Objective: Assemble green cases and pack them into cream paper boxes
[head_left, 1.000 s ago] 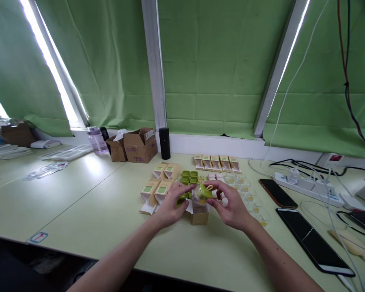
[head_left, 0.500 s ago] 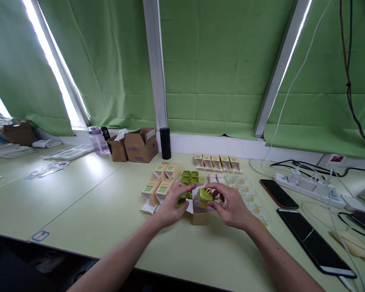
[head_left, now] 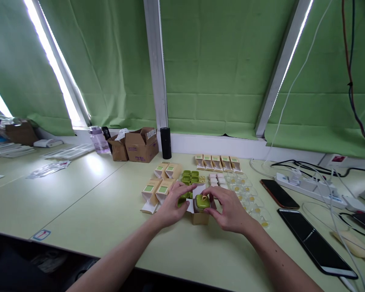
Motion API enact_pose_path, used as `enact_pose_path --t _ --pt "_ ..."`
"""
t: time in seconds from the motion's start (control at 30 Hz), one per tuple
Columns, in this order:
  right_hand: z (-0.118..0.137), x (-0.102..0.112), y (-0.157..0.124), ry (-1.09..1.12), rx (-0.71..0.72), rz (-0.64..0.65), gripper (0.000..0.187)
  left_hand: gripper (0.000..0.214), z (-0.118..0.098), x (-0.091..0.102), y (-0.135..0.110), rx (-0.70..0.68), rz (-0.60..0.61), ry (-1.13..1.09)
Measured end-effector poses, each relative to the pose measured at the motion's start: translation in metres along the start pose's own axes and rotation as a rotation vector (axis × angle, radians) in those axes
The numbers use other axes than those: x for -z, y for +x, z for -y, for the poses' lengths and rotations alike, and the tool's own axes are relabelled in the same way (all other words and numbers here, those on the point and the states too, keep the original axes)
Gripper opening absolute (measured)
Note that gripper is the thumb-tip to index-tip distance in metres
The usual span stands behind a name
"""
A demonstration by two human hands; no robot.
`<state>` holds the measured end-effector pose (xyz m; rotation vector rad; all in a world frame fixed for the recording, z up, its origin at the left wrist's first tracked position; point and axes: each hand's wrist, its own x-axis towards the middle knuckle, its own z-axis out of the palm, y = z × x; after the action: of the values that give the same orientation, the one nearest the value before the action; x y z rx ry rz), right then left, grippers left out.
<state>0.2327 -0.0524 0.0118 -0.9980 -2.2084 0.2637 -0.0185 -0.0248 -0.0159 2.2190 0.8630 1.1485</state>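
A small green case point(head_left: 202, 202) with a yellow loop sits in the mouth of an open kraft box point(head_left: 200, 218) on the pale green table point(head_left: 94, 202). My right hand point(head_left: 229, 211) pinches the green case from the right, fingers curled around it. My left hand point(head_left: 172, 205) rests on the box's white flap at the left, thumb and fingers closed on it. Behind the hands lie more green cases point(head_left: 190, 177), several kraft boxes with green labels point(head_left: 158, 187), a row of small boxes point(head_left: 216, 162) and clear plastic shells point(head_left: 249, 198).
Brown cartons point(head_left: 136, 145), a black cylinder point(head_left: 166, 142) and a purple bottle point(head_left: 96, 139) stand by the window sill. Phones point(head_left: 278, 193) and a dark tablet point(head_left: 314, 240) lie to the right, beside a power strip point(head_left: 307, 183) with tangled cables. Plastic trays point(head_left: 67, 152) lie far left.
The green case has come down from in front of my hands into the open box. My right hand lowered with it; my left hand stayed at the box flap.
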Motion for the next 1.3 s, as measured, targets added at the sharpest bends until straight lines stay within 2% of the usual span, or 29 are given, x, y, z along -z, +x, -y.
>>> enact_pose_path --t 0.2,0.33,0.67,0.97,1.3 --pt "0.002 -0.003 -0.001 -0.031 0.014 0.033 0.025 0.066 0.001 -0.001 0.0 -0.005 -0.011 -0.008" --pt "0.0 -0.008 0.0 -0.018 0.046 0.029 0.01 0.065 -0.001 -0.002 0.0 -0.01 -0.016 -0.015" --pt "-0.001 -0.016 0.002 -0.014 0.045 -0.06 0.01 0.062 -0.002 -0.001 0.001 -0.022 -0.005 -0.007" --pt "-0.003 -0.026 0.003 -0.036 -0.002 -0.054 0.016 0.062 -0.004 -0.001 0.002 -0.017 0.001 0.002" --pt "-0.001 -0.025 0.004 -0.012 -0.017 -0.037 0.017 0.061 -0.004 -0.001 0.001 -0.019 -0.002 0.005"
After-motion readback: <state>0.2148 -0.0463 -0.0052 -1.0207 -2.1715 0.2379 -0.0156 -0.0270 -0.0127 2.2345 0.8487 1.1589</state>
